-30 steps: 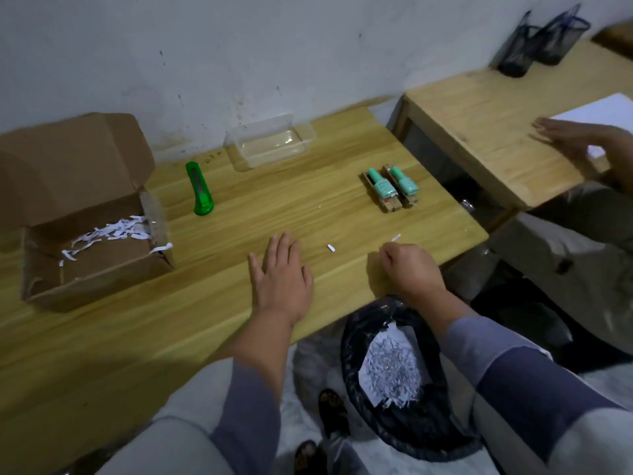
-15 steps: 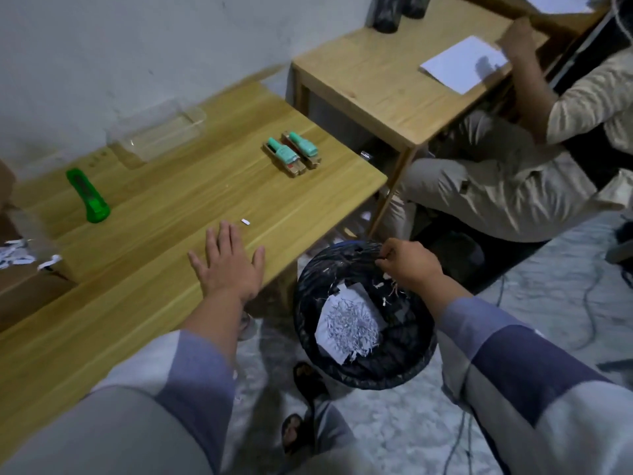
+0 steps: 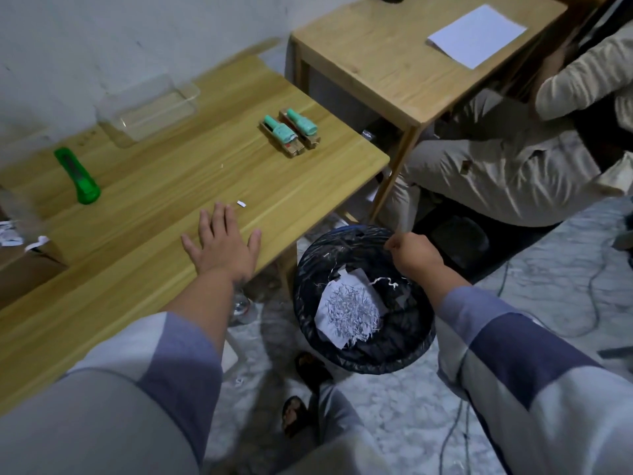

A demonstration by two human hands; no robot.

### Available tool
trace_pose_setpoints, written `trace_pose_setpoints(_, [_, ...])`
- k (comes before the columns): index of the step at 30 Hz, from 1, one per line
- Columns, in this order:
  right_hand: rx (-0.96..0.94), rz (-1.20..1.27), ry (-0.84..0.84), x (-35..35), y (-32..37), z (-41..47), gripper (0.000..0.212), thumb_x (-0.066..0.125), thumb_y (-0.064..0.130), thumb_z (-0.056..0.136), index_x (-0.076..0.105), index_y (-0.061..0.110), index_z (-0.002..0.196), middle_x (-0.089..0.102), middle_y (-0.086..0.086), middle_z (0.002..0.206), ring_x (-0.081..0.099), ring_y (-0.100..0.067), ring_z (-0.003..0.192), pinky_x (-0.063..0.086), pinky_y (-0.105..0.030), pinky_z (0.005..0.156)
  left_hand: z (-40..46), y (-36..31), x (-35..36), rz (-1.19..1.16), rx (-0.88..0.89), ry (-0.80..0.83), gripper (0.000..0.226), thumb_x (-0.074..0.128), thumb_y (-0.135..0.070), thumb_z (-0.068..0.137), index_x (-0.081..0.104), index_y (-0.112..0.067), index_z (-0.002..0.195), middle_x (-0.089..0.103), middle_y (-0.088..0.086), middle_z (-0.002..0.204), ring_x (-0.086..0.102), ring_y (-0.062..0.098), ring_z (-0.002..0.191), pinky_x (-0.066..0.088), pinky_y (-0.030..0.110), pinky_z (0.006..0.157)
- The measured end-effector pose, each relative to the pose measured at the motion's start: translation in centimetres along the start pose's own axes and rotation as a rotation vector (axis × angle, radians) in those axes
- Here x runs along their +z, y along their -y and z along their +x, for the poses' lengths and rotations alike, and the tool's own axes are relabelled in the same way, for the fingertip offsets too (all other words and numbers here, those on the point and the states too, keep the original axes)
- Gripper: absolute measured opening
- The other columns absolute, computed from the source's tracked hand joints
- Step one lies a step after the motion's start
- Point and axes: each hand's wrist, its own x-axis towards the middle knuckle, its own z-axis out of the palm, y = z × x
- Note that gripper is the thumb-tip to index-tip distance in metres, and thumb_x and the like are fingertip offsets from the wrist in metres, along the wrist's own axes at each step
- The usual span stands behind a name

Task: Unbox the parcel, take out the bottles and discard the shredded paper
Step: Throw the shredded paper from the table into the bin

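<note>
Two small bottles with teal caps (image 3: 291, 133) lie side by side near the far right corner of the wooden table (image 3: 144, 214). My left hand (image 3: 222, 246) rests flat on the table, fingers spread, holding nothing. My right hand (image 3: 414, 252) hangs over the black bin (image 3: 366, 358) on the floor, its fingers curled shut. Shredded paper (image 3: 352, 308) lies in a heap in the bin, and a loose white strip (image 3: 383, 282) sits just under the hand. The cardboard box (image 3: 24, 265) shows only at the left edge, with a few shreds (image 3: 10, 234) in it. One paper scrap (image 3: 241, 204) lies near my left fingertips.
A green utility knife (image 3: 77, 176) and a clear plastic container (image 3: 147, 108) lie on the table's far side. A second table (image 3: 387, 70) with a white sheet (image 3: 476, 36) stands at the right, where a person (image 3: 513, 159) sits. Cables (image 3: 459, 423) run across the floor.
My right hand left the table edge and moved over the bin; shreds dropped from it. My view swung right, pushing the box to the frame's edge. The left hand stayed flat.
</note>
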Motion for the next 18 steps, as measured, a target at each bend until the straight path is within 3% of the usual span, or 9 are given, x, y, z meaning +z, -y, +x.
trace_pose_setpoints(2, [-0.006,-0.009,0.024,0.0,-0.1,0.1,0.035,0.045,-0.003,0.083,0.068,0.015,0.104,0.066,-0.016,0.112,0.061,-0.036,0.104,0.053,-0.046,0.088,0.0,0.0,0.0,0.000,0.001,-0.004,0.071,0.018,-0.058,0.095,0.001,-0.020,0.153,-0.009,-0.005,0.162,-0.011,0.020,0.148,-0.001,0.061,0.114])
trace_pose_setpoints(4, [-0.014,-0.001,0.001,0.0,-0.1,0.3,0.040,0.045,-0.005,0.083,0.067,0.016,0.108,0.065,-0.015,0.117,0.061,-0.034,0.106,0.053,-0.045,0.088,0.0,0.0,-0.1,-0.004,-0.002,-0.007,0.071,0.019,-0.058,0.095,0.002,-0.020,0.153,-0.009,-0.005,0.162,-0.010,0.020,0.148,-0.001,0.061,0.114])
trace_pose_setpoints(7, [-0.051,0.009,-0.012,-0.3,1.0,0.8,0.037,0.046,0.004,0.085,0.067,0.021,0.109,0.065,-0.013,0.120,0.061,-0.034,0.107,0.053,-0.043,0.089,0.0,0.0,-0.1,-0.002,-0.005,-0.003,0.071,0.019,-0.058,0.095,0.002,-0.020,0.153,-0.008,-0.005,0.162,-0.011,0.020,0.148,-0.001,0.061,0.115])
trace_pose_setpoints(12, [-0.199,0.055,-0.037,-1.6,5.9,1.5,0.026,0.053,0.014,0.089,0.067,0.016,0.111,0.069,-0.012,0.112,0.065,-0.031,0.097,0.055,-0.041,0.083,-0.1,0.1,-0.1,-0.007,-0.008,0.018,0.072,0.017,-0.058,0.095,-0.001,-0.020,0.153,-0.012,-0.005,0.161,-0.014,0.019,0.148,-0.003,0.061,0.115])
trace_pose_setpoints(15, [-0.339,0.097,-0.072,-2.0,9.9,1.9,0.025,0.053,0.014,0.089,0.067,0.015,0.110,0.071,-0.010,0.107,0.066,-0.028,0.088,0.057,-0.040,0.076,-0.2,0.0,-0.2,-0.006,-0.013,0.035,0.072,0.016,-0.058,0.095,-0.004,-0.020,0.153,-0.015,-0.006,0.161,-0.017,0.019,0.147,-0.005,0.059,0.115])
trace_pose_setpoints(18, [-0.476,0.135,-0.043,-1.6,14.0,2.1,0.025,0.054,0.011,0.090,0.067,0.015,0.110,0.071,-0.009,0.106,0.066,-0.024,0.090,0.056,-0.040,0.080,-0.4,0.1,-0.2,-0.012,-0.010,0.001,0.071,0.017,-0.058,0.095,-0.002,-0.021,0.153,-0.013,-0.006,0.161,-0.014,0.018,0.148,-0.004,0.058,0.115])
